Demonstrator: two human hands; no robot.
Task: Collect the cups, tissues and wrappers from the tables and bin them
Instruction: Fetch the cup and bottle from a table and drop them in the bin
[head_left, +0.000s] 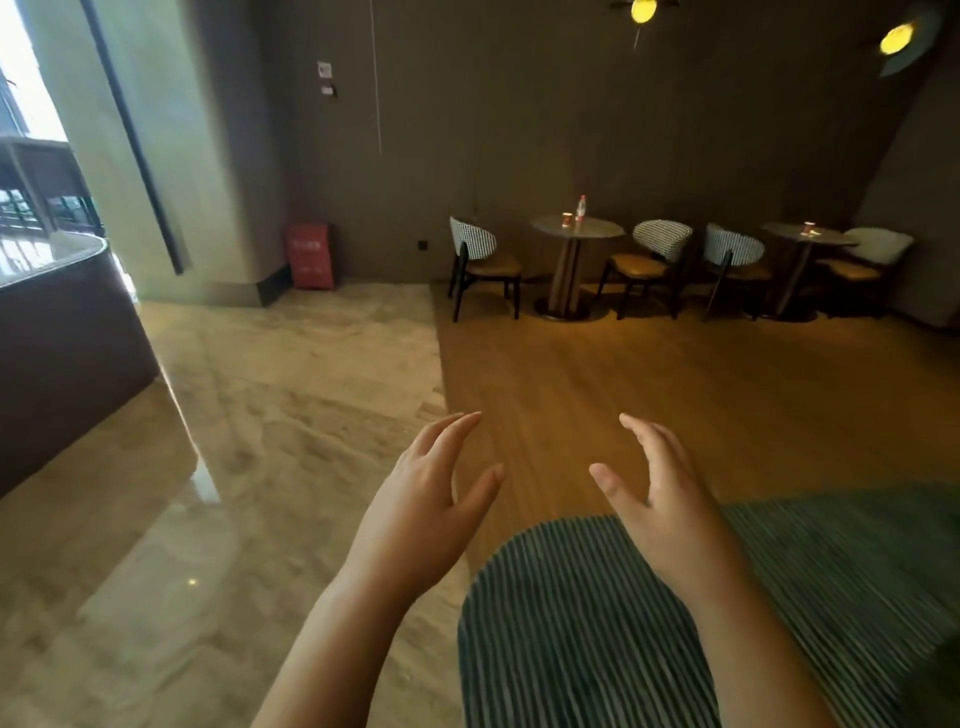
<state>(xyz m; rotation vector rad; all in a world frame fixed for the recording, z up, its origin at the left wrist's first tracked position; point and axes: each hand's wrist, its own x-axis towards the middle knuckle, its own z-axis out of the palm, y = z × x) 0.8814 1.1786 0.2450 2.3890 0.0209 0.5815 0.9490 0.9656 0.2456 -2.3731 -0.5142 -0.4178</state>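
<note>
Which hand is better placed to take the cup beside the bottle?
Right, marginally: the left hand and right hand are both open, empty and far from the table, but the cup sits ahead, slightly rightward.

My only camera rides on my head, wide-angle, facing forward and down over the floor (270, 415). My left hand (415, 504) and right hand (670, 504) sit close in the lower middle of the frame; the tables (597, 229) stand far off, upper right.
</note>
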